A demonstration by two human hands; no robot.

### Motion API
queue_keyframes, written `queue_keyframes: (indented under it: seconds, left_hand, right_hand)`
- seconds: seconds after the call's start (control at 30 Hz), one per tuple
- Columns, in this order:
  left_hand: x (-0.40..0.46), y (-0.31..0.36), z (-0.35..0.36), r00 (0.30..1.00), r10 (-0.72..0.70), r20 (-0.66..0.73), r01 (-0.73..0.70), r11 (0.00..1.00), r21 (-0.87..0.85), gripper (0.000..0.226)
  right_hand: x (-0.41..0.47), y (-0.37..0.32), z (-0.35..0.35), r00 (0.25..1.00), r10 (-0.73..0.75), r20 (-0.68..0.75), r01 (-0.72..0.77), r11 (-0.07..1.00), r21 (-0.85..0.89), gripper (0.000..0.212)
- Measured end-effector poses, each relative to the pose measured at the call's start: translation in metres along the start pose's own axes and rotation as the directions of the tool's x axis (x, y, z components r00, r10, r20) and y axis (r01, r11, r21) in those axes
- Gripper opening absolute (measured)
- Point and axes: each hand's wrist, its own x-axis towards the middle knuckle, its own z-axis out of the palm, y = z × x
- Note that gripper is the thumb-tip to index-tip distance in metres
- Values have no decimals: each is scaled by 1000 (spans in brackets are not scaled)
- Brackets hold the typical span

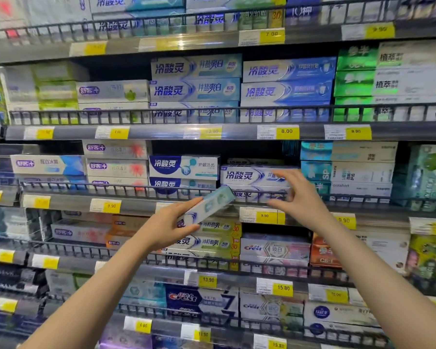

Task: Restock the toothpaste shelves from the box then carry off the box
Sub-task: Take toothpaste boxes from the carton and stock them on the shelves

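My left hand (170,224) grips a white and pale blue toothpaste carton (209,206), tilted up to the right, in front of the third shelf's wire rail (126,190). My right hand (296,195) is open, fingers spread, against the right end of a stack of white and blue toothpaste cartons (247,176) on that shelf. A dark gap (257,151) lies above that stack. The supply box is not in view.
Several shelves of toothpaste cartons fill the view, each with a low wire rail and yellow price tags (287,132). Teal cartons (347,162) stand right of my right hand, navy and white cartons (184,166) to its left. Crest cartons (275,249) sit on the shelf below.
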Motion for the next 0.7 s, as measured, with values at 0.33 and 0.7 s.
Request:
queue_keyframes:
  seconds: [0.33,0.7]
  left_hand:
    - [23,59,27,960,155,233,-150,988,-41,61]
    - [20,51,11,974,60,219,68,844,-532,47]
  right_hand:
    - [-37,-4,9,959,-75,272,112,986,-124,40]
    - [-58,5,-38,906,300,298,-307,951,-24,25]
